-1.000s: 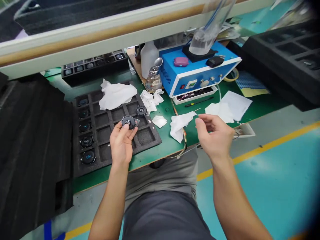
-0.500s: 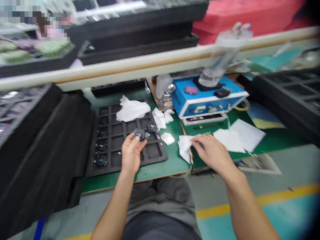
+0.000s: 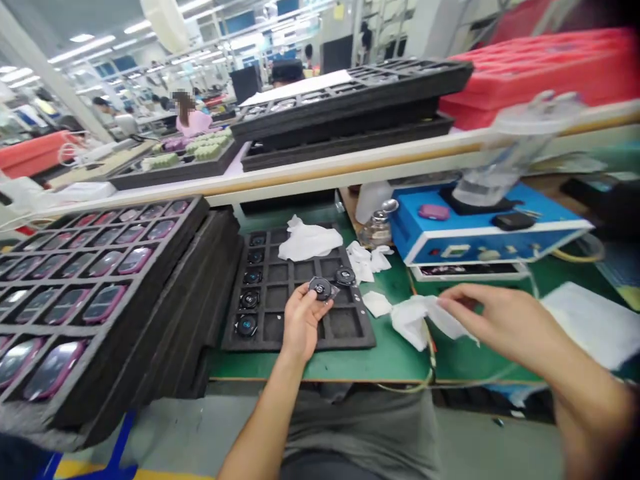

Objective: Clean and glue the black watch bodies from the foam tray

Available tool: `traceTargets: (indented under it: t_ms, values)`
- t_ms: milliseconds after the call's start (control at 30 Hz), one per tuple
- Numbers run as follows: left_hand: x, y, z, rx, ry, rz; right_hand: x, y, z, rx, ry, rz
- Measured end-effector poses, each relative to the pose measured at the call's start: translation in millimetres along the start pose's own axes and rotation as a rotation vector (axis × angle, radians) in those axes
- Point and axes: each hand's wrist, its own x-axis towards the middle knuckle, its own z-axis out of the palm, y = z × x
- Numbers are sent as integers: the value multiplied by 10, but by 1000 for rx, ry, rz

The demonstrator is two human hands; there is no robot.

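My left hand (image 3: 304,323) holds a round black part (image 3: 321,288) between thumb and fingers, above a black foam tray (image 3: 345,325). Another round black part (image 3: 345,275) rests at the tray's right side, and several more stand in its left column. A crumpled white cloth (image 3: 309,241) lies over the back compartments. Over the green table (image 3: 370,363), my right hand (image 3: 480,310) pinches a thin white wipe (image 3: 450,319). A second crumpled wipe (image 3: 410,323) touches it on the left, and a small folded one (image 3: 377,304) lies beside the tray.
Stacked foam trays with purple-rimmed pieces (image 3: 103,303) rise at the left. Behind are a glass bottle (image 3: 377,230) and a blue box (image 3: 480,223) bearing a clear container (image 3: 493,173). A shelf rail (image 3: 320,175) crosses behind. A person (image 3: 193,120) is far back.
The view has swung up and left, showing more of the room. My right hand has moved away from the crumpled wipe, with a wipe stretched from its fingers. My left hand still holds the round part.
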Motion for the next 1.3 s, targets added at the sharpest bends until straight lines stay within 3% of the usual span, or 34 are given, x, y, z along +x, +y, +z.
traceTargets:
  t_ms: [133,333,533,767,1000,1200,1300]
  values:
    - [25,22,-8,-11,-28,-10,32,-268,-199,47,94,25]
    - [41,41,-22,-33,-45,18,-7,-490,-307,163,449,15]
    - [122,27,-11,-25,-80,-44,88,-621,-442,13,587,-35]
    - [228,-11,-5,-9,-145,-42,415,-542,-715,-159,523,-10]
    - [191,8,-12,-30,-153,-31,532,-498,-761,-307,208,-20]
    - [188,5,-26,-42,-134,-41,474,-658,-621,-360,332,10]
    - [180,13,-33,-54,-118,-47,476,-706,-524,-396,303,28]
